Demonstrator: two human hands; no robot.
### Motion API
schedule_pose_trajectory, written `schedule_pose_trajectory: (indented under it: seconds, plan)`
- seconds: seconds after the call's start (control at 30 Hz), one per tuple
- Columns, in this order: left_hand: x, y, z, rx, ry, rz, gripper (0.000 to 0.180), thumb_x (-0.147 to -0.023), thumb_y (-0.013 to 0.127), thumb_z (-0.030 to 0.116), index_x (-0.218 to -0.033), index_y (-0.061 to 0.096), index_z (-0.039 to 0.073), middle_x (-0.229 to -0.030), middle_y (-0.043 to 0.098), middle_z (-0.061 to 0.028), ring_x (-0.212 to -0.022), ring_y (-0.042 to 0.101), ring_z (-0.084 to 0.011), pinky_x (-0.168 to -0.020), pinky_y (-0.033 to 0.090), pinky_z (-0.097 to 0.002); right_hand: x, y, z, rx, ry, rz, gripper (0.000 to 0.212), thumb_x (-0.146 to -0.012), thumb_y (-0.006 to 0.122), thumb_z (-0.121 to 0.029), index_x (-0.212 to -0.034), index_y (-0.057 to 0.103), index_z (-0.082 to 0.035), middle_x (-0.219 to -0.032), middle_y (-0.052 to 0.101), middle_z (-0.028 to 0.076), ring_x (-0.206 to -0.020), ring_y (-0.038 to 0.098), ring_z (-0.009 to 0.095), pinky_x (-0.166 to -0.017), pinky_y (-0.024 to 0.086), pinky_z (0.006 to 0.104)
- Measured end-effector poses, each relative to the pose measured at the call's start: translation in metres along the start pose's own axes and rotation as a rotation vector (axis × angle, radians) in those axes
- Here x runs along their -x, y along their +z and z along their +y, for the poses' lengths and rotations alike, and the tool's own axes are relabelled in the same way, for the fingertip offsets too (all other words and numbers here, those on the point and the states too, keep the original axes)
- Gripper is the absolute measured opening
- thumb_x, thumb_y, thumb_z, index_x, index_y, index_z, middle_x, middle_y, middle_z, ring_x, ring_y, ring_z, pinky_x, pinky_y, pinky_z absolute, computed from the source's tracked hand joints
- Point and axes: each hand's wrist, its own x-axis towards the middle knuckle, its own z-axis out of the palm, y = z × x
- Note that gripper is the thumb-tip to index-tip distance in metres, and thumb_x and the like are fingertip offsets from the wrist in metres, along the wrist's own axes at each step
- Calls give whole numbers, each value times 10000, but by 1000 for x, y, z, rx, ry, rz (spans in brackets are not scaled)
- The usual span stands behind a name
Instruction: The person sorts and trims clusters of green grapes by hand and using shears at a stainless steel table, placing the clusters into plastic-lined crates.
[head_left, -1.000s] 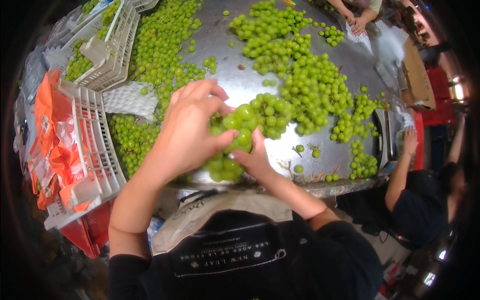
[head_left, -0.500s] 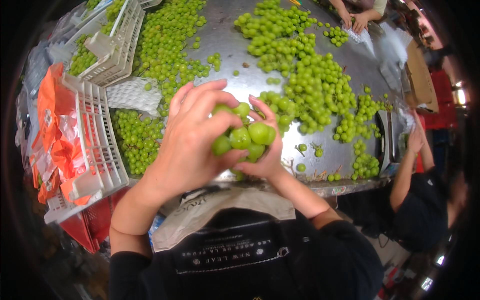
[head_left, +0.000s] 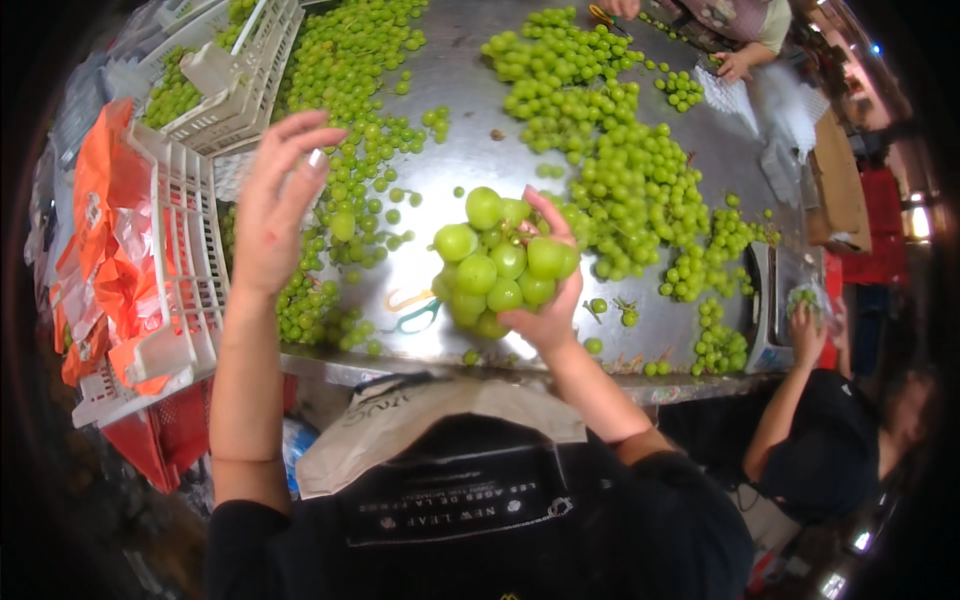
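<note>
Over the metal table (head_left: 450, 90), my right hand (head_left: 562, 318) holds up a bunch of green grapes (head_left: 505, 268), its thumb and fingers around the bunch's right side. My left hand (head_left: 272, 215) is raised apart from it on the left, fingers spread and holding nothing. A single grape (head_left: 342, 225) shows close to the left hand; I cannot tell whether it is in the air or lying down. Between my arms lies a pair of scissors (head_left: 418, 318) with orange and teal handles. Loose grapes (head_left: 345, 50) cover the table's left side.
A large heap of grape bunches (head_left: 630, 170) fills the right of the table. White plastic crates (head_left: 190, 250) stand at the left, one holding orange wrapping (head_left: 98, 220). A scale (head_left: 768, 310) sits at the right edge. Co-workers' hands (head_left: 735, 65) show at the far right.
My left hand has come off the grapes and moved left, its fingers opening. The right hand now holds the bunch alone. The scissors have come into sight.
</note>
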Motion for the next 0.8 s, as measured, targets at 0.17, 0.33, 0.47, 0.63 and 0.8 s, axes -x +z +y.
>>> schedule_pose_trajectory:
  seconds: [0.17,0.33,0.47,0.63,0.8]
  plan:
    - [43,75,-22,909,-678,-400,578,-915,422,351,-1405,223,118,-1392,346,-109,-1221,404,-299,-960,405,-430,-11,11,-9,-196,164,76,829,-546,806,-258,-1219,399,2,-1396,262,197,-1199,424,280,-987,375,420]
    - [58,108,-25,1486,-698,-508,624,-916,428,364,-1417,144,124,-1402,309,-128,-1221,405,-315,-931,431,-492,-35,-11,-13,-200,164,-152,929,-578,790,-245,-1325,302,13,-1408,258,168,-1236,383,262,-1012,352,399]
    - [44,108,3,1300,-580,-197,707,-858,559,269,-1413,148,116,-1381,297,-133,-1242,370,-308,-927,442,-462,-53,-15,-16,-138,152,101,981,-627,780,-329,-1372,235,3,-1406,264,149,-1285,313,281,-1045,318,409]
    - [45,100,26,616,-109,-56,960,-676,747,97,-1415,135,98,-1432,122,-149,-1306,237,-338,-968,424,-474,-30,-3,10,-488,230,245,915,-723,637,-579,-1371,256,-57,-1355,338,129,-1245,357,286,-1036,323,448]
    - [53,87,24,503,-66,-94,914,-661,753,60,-1396,210,81,-1408,207,-158,-1250,342,-320,-941,455,-455,-39,-12,9,-806,434,273,842,-751,574,-627,-1330,333,-66,-1310,398,142,-1208,395,324,-1004,365,484]
